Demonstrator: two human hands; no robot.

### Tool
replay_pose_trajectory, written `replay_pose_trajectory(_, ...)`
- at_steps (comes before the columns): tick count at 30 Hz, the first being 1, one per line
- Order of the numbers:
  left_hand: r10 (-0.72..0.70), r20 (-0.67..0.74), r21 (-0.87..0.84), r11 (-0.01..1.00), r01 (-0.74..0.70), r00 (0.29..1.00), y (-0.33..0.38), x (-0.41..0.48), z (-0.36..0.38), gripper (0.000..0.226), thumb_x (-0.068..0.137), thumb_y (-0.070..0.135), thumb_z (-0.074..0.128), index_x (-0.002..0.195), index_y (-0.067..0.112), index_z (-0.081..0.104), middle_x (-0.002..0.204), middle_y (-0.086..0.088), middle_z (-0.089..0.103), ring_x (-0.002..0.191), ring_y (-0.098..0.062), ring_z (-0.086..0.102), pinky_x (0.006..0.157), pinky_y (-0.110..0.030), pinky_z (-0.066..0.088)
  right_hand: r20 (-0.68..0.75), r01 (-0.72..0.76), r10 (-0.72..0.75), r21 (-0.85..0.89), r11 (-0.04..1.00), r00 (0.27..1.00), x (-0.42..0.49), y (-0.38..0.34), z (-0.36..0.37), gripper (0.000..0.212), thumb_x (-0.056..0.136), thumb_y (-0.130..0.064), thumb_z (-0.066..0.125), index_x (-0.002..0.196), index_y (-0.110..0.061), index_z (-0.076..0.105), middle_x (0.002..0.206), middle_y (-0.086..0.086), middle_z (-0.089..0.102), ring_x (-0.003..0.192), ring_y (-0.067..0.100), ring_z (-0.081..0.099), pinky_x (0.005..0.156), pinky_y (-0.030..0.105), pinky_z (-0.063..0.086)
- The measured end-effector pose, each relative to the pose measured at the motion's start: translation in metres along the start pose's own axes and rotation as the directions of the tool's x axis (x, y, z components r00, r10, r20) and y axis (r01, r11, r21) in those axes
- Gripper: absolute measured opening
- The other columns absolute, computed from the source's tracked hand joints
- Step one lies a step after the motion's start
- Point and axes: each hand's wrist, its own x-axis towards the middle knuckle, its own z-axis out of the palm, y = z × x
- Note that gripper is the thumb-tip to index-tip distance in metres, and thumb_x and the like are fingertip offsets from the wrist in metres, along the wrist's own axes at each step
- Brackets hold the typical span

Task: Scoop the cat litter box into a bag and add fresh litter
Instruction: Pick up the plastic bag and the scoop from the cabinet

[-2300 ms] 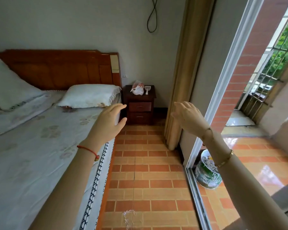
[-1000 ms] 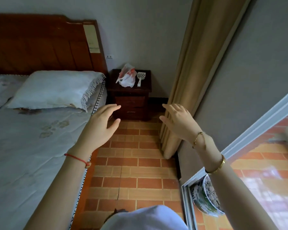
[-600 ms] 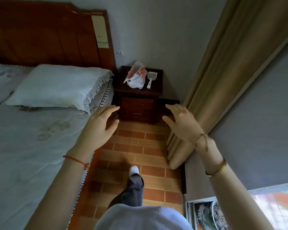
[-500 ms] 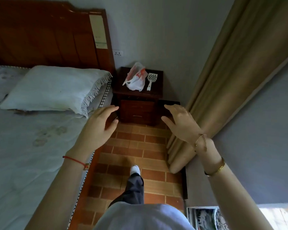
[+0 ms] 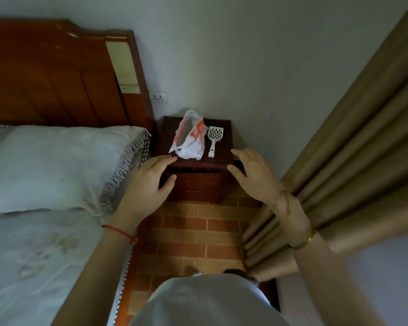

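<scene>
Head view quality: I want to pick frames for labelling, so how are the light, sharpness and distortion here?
Head view: dim, with a cool cast and no glare; wide-angle bending shows in the slanted curtain and headboard; the scoop and bag on the nightstand read clearly; the left hand and right hand look slightly soft, as does the bedsheet at lower left.

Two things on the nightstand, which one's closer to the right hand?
The white litter scoop. It lies on the right side of the nightstand, handle end toward the open right hand; the white-and-orange plastic bag sits left of it, nearer the left hand.
</scene>
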Motion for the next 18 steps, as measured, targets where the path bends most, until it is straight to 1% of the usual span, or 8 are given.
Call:
replay_pose_trajectory(2, -0.015, 0.016, 0.001, 1.0, 0.015, 1.0, -0.011, 0.019, 0.005, 0.044, 0.095, 0.026, 0.057, 0.138, 0.018, 0.052, 0.138, 0.0, 0.054, 0.129, -0.014, 0.046, 0.109, -0.028, 0.036, 0.012, -0.01, 0.01, 0.015, 1.0, 1.0, 0.02, 0.005, 0.007, 0.052, 0.097, -0.038, 0.048, 0.141, -0.01, 0.043, 0.137, 0.009, 0.051, 0.13, 0.024, 0.043, 0.111, 0.044, 0.033)
replay_pose_trajectory(5, -0.017, 0.053, 0.021, 1.0, 0.016, 0.998, -0.031, 0.046, 0.015, 0.044, 0.094, 0.026, 0.058, 0.137, 0.018, 0.051, 0.137, -0.002, 0.055, 0.128, -0.018, 0.047, 0.11, -0.036, 0.04, 0.036, -0.02, 0.019, 0.044, 0.999, 0.999, 0.05, 0.012, 0.017, 0.051, 0.097, -0.035, 0.05, 0.14, -0.01, 0.044, 0.136, 0.011, 0.051, 0.129, 0.025, 0.044, 0.112, 0.041, 0.032)
replay_pose_trajectory(7, -0.029, 0.06, 0.019, 0.999, 0.028, 0.998, -0.044, 0.062, 0.023, 0.045, 0.093, 0.025, 0.059, 0.137, 0.018, 0.052, 0.137, -0.002, 0.055, 0.128, -0.019, 0.048, 0.109, -0.038, 0.041, 0.056, -0.024, 0.021, 0.057, 0.998, 0.998, 0.07, 0.016, 0.025, 0.05, 0.097, -0.034, 0.051, 0.14, -0.01, 0.044, 0.138, 0.011, 0.05, 0.131, 0.027, 0.042, 0.113, 0.04, 0.031)
replay_pose_trajectory(11, -0.049, 0.065, 0.017, 0.999, 0.048, 0.997, -0.06, 0.096, 0.039, 0.045, 0.093, 0.022, 0.061, 0.136, 0.016, 0.053, 0.136, -0.003, 0.056, 0.127, -0.02, 0.049, 0.108, -0.032, 0.039, 0.102, -0.011, 0.004, 0.07, 0.997, 0.995, 0.116, 0.03, 0.037, 0.051, 0.097, -0.035, 0.05, 0.142, -0.011, 0.042, 0.14, 0.009, 0.048, 0.131, 0.024, 0.041, 0.112, 0.036, 0.032)
replay_pose_trajectory(14, -0.073, 0.07, 0.011, 0.997, 0.072, 0.995, -0.071, 0.13, 0.05, 0.045, 0.092, 0.02, 0.061, 0.136, 0.016, 0.053, 0.135, -0.004, 0.056, 0.126, -0.021, 0.049, 0.107, -0.03, 0.037, 0.136, -0.009, -0.002, 0.076, 0.997, 0.991, 0.158, 0.043, 0.044, 0.052, 0.098, -0.035, 0.05, 0.143, -0.012, 0.041, 0.142, 0.008, 0.046, 0.133, 0.022, 0.039, 0.111, 0.031, 0.029)
replay_pose_trajectory(16, -0.102, 0.084, 0.016, 0.995, 0.101, 0.991, -0.078, 0.155, 0.059, 0.044, 0.092, 0.019, 0.061, 0.136, 0.015, 0.053, 0.135, -0.004, 0.056, 0.126, -0.021, 0.049, 0.105, -0.026, 0.035, 0.158, -0.008, -0.007, 0.096, 0.995, 0.987, 0.189, 0.056, 0.049, 0.052, 0.098, -0.035, 0.049, 0.143, -0.012, 0.041, 0.143, 0.007, 0.046, 0.133, 0.022, 0.039, 0.112, 0.032, 0.029)
replay_pose_trajectory(18, -0.132, 0.112, 0.027, 0.991, 0.13, 0.985, -0.086, 0.182, 0.067, 0.043, 0.093, 0.02, 0.06, 0.136, 0.015, 0.053, 0.135, -0.004, 0.056, 0.125, -0.02, 0.05, 0.102, -0.022, 0.034, 0.19, -0.017, -0.006, 0.119, 0.993, 0.982, 0.222, 0.069, 0.054, 0.051, 0.098, -0.036, 0.049, 0.143, -0.012, 0.041, 0.143, 0.007, 0.046, 0.132, 0.021, 0.04, 0.112, 0.036, 0.033)
